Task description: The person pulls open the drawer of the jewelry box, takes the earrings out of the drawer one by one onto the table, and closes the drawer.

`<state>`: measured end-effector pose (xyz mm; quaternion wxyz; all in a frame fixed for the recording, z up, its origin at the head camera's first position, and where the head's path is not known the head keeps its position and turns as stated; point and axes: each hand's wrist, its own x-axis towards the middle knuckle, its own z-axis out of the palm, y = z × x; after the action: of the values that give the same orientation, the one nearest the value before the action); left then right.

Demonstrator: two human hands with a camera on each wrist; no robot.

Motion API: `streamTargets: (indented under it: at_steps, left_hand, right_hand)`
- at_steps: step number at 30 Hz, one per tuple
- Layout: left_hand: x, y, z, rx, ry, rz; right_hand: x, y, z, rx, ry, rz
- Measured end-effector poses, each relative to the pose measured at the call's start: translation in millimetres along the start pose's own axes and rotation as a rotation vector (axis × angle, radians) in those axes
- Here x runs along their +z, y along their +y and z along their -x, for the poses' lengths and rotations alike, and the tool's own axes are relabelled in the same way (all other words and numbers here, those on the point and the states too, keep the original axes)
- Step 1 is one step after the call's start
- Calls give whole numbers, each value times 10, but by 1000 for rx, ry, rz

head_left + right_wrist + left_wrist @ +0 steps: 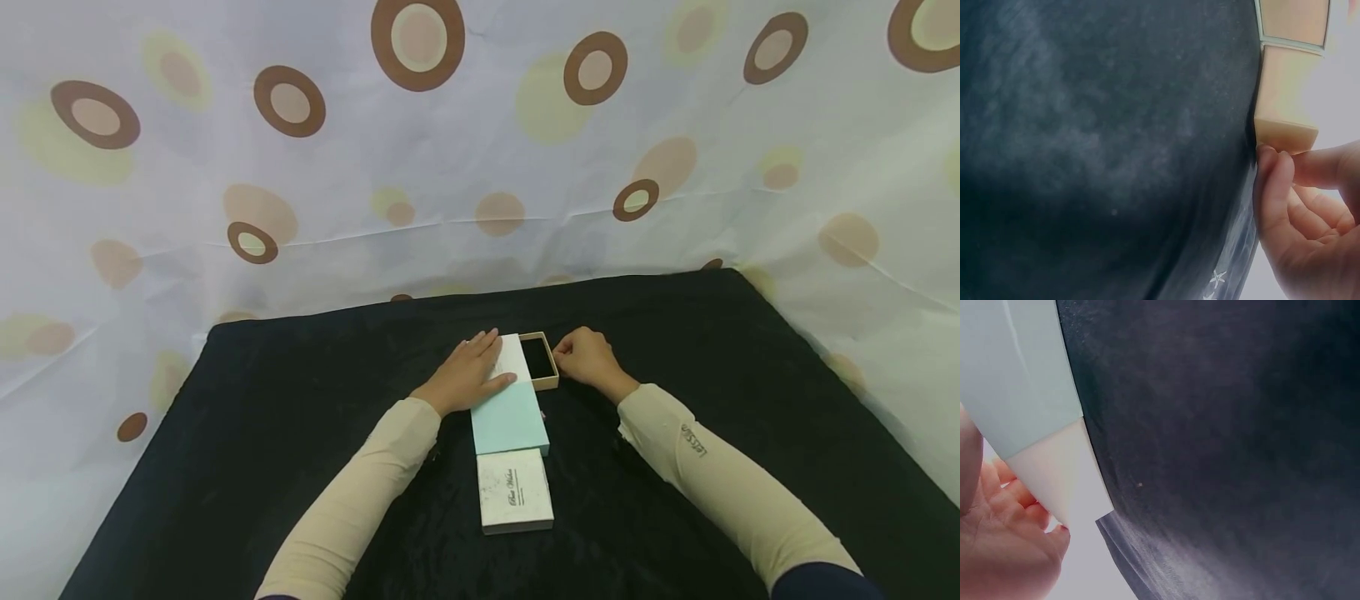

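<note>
Nearest, we see two cream sleeves (352,504) reaching forward over a black cloth (645,508). Between them lies a white box (515,492), square-cornered, with grey mottling on its lid and dark script running sideways. Directly beyond, in line with it, lies a longer box (512,419): the near section is smooth pale blue, the far section plain white, and the two colours meet along a straight seam. The left hand (472,367) rests flat on the far section, its fingers extended and nearly together, the thumb set apart across the top near the seam. At the right side of the white section, we note a tray (547,383) projecting outward, with tan walls and a black interior. The right hand (588,358) stands at the tray's outer end; its thumb and forefinger pinch the lower edge there, and the other fingers curl inward. Behind the cloth hangs a pale curtain (465,142) printed with brown, peach and yellow-green circles.
</note>
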<state>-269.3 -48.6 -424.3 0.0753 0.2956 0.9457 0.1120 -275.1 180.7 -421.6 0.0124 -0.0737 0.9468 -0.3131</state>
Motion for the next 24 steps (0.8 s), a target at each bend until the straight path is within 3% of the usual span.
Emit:
streamTargets:
  at_steps: [24]
  left_hand:
    - [-11,10,20,-13,11,3]
  right_hand:
    - [148,-204,-48,22,-44,-14]
